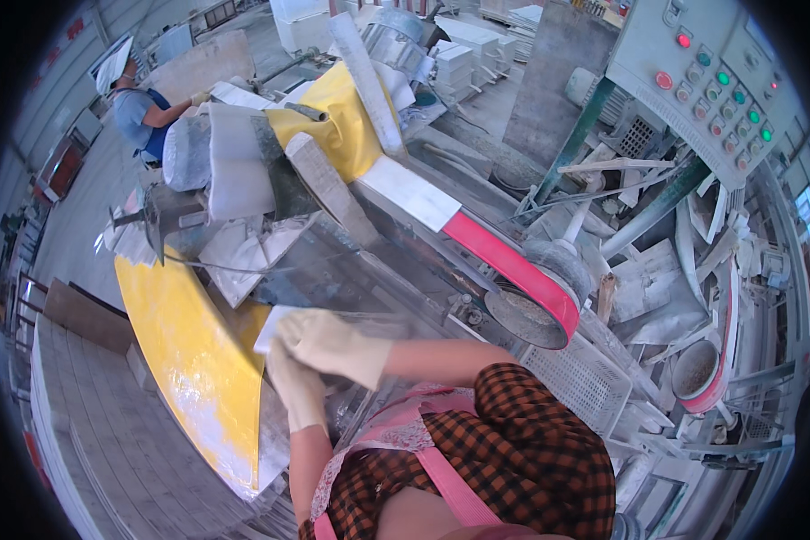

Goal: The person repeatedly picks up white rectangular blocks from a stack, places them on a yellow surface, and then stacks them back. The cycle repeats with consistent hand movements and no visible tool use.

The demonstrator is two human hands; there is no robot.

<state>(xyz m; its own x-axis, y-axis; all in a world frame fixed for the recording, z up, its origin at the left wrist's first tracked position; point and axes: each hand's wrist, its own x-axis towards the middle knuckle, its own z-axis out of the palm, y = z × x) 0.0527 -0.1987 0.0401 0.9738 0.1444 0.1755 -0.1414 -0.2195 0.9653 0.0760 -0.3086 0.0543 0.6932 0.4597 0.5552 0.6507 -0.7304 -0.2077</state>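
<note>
My left hand (295,389) and my right hand (337,346), both in cream gloves, are close together in front of me, the right over the left. Between and beyond the fingers juts a small white flat piece (268,329), tile-like, and both hands are closed on it. The gloves cover much of it, and the right one is a little blurred. A wet yellow sheet (193,360) curves down just left of my hands. Behind them lies the grey machine bed (369,288).
A pink-red belt (522,279) loops round a wheel ahead to the right. Upper right stands a control panel (702,81) with lit buttons. Broken slabs (657,279) pile below it. Long grey boards (108,423) lie at left. A co-worker (139,112) stands far left.
</note>
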